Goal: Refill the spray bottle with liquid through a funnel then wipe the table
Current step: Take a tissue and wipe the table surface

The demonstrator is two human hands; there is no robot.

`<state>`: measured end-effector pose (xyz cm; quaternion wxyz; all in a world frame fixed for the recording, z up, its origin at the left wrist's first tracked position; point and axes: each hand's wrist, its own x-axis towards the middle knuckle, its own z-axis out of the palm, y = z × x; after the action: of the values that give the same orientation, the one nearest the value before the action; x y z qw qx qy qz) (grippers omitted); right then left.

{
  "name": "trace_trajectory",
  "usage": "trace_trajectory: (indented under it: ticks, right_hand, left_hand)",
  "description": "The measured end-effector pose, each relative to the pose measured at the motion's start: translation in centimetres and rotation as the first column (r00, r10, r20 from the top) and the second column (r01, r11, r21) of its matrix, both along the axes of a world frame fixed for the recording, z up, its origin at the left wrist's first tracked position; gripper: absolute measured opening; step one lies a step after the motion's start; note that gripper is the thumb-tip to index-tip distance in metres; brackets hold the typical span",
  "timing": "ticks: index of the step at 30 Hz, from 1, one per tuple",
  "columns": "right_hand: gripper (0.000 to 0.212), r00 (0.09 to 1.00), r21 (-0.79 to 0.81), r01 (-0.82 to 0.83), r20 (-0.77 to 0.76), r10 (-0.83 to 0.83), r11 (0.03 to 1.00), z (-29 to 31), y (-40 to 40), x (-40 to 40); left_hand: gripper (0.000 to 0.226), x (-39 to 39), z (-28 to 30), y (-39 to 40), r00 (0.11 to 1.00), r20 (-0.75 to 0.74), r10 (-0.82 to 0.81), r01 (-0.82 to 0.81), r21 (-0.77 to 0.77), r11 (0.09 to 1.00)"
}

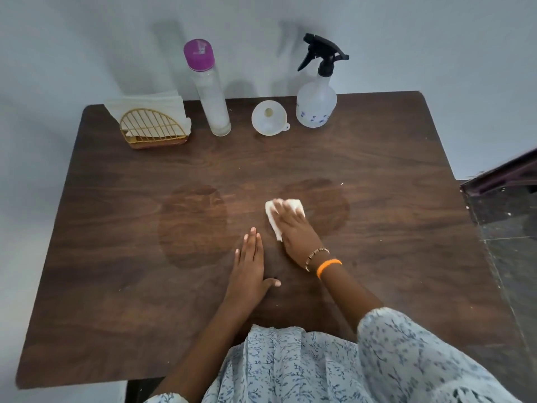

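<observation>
White, soft and light, the tissue (274, 218) is lying mid-table (116, 286) where we are pressing it flat under our right hand (293, 228), fingers spread on top, while our left hand (250, 267) is resting flat, holding nothing.

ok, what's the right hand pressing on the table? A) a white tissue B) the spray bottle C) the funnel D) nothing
A: the right hand lies flat over a white tissue on the table, while the funnel and spray bottle stand untouched at the far edge.
</observation>
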<state>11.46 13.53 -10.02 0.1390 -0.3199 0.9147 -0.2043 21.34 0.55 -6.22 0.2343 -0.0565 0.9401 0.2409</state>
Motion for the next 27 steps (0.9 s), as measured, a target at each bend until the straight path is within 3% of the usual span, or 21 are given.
trace_trajectory:
  ticks: [3, 6, 10, 13, 16, 19, 23, 27]
  right_hand:
    - [0.058, 0.999, -0.037, -0.031, -0.022, 0.03, 0.999, -0.4, 4.7, -0.3]
    - [0.058, 0.966, -0.06, 0.259, 0.0, -0.26, 0.964, -0.5, 9.0, -2.8]
    - [0.067, 0.826, -0.042, 0.564, 0.033, -0.563, 0.825, -0.8, 10.0, -1.0]
    - [0.067, 0.864, -0.062, 0.502, 0.065, -0.499, 0.862, -1.0, 5.5, 3.2]
    - [0.066, 0.969, -0.11, 0.243, 0.082, -0.234, 0.964, -0.7, 0.8, 4.7]
    - [0.064, 0.998, -0.05, 0.064, 0.024, -0.063, 0.997, 0.1, 0.0, 0.9]
    - [0.065, 0.963, -0.009, 0.263, 0.065, -0.262, 0.965, 0.5, 2.9, -4.8]
    - [0.073, 0.845, 0.033, 0.53, 0.069, -0.531, 0.847, 0.5, 6.9, -3.1]
  left_hand:
    - [0.109, 0.0, -0.2, 0.0, 1.0, 0.001, 0.004, -0.004, 0.013, 1.0]
    - [0.108, 0.0, -0.3, 0.0, 1.0, 0.005, 0.002, -0.002, 0.029, 1.0]
    - [0.107, 0.1, -0.4, -0.1, 1.0, 0.004, 0.001, -0.001, 0.035, 0.999]
    - [0.108, -0.1, -0.6, 0.0, 1.0, 0.008, -0.004, 0.004, 0.023, 1.0]
    - [0.108, -0.2, -0.6, 0.0, 1.0, 0.015, -0.005, 0.005, 0.011, 1.0]
    - [0.107, -0.2, -0.5, 0.0, 1.0, 0.01, -0.009, 0.009, 0.0, 1.0]
    - [0.107, -0.1, -0.4, -0.1, 1.0, 0.008, -0.004, 0.003, 0.03, 1.0]
    - [0.106, 0.1, -0.5, -0.3, 1.0, 0.001, -0.008, 0.008, 0.043, 0.999]
